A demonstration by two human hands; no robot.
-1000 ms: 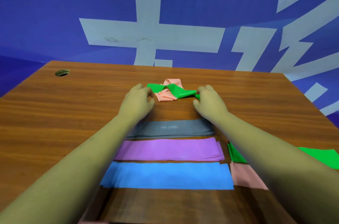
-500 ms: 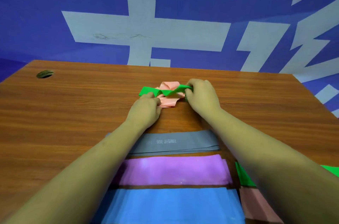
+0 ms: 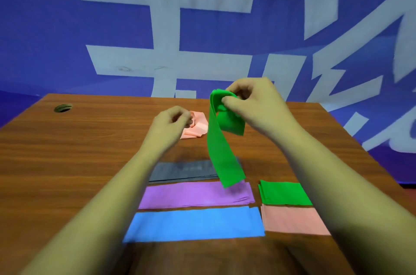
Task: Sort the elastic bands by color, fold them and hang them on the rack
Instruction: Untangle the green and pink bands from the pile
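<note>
Left hand (image 3: 172,120) has let go of the green band (image 3: 221,151): loosely curled, holding nothing, above the crumpled pink band (image 3: 195,127) left on the table (image 3: 67,153). Right hand (image 3: 252,103) has lifted the green band clear, pinched at its top, hanging over the grey band (image 3: 182,170). Judgement: separation done; folding next, onto the folded green stack (image 3: 284,193) near right. No rack in view.

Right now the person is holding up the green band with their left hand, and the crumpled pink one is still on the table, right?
Not quite. The right hand holds up the green band, not the left. The head view shows it pinched at the top and hanging down. The left hand is lower, by the crumpled pink band, which does lie on the table.
</note>
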